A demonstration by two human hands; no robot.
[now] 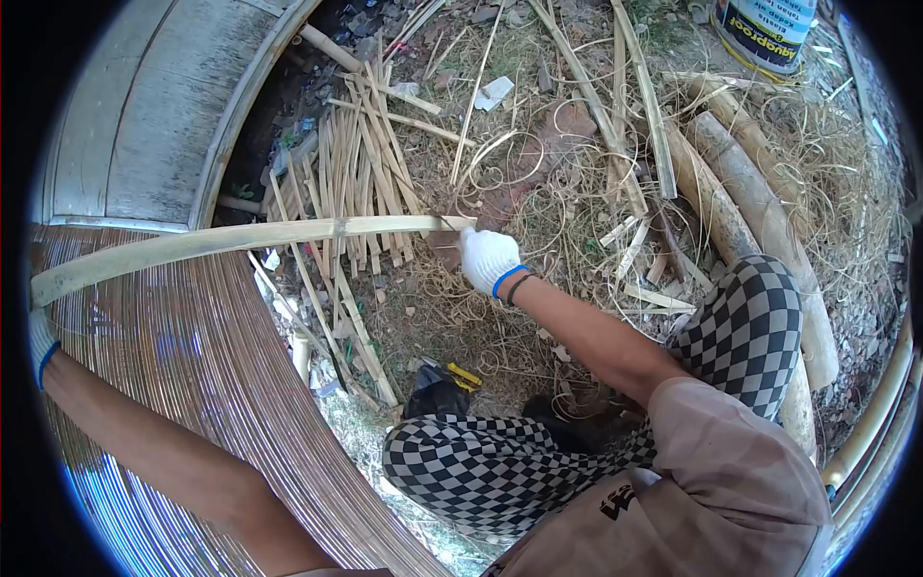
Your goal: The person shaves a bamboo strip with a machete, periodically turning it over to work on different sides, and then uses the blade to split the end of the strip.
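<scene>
A person sits on the ground with knees bent, in checkered trousers point(538, 471), both hands in white work gloves with blue cuffs. The right hand point(487, 256) is curled closed around one end of a long split bamboo strip point(250, 238), which runs from that fist leftward in a shallow arc across the view. The left hand point(40, 332) sits at the strip's far end, at the very edge of the picture (only a sliver of glove and the cuff show), so I cannot tell how far it is closed or whether it actually grips the strip.

The strip passes over a large curved surface of fine woven bamboo slats point(192, 385) that fills the lower left, and its middle crosses above a loose bundle of short bamboo splints point(356, 178) lying on the dirt. Beyond the right hand, the ground is littered with curled shavings point(500, 159) and scraps. Thick bamboo poles point(750, 192) lie to the right, beside the person's knee. A white paint bucket point(766, 29) stands at the top right. A black and yellow object point(444, 385), too hidden to identify, lies near the shin.
</scene>
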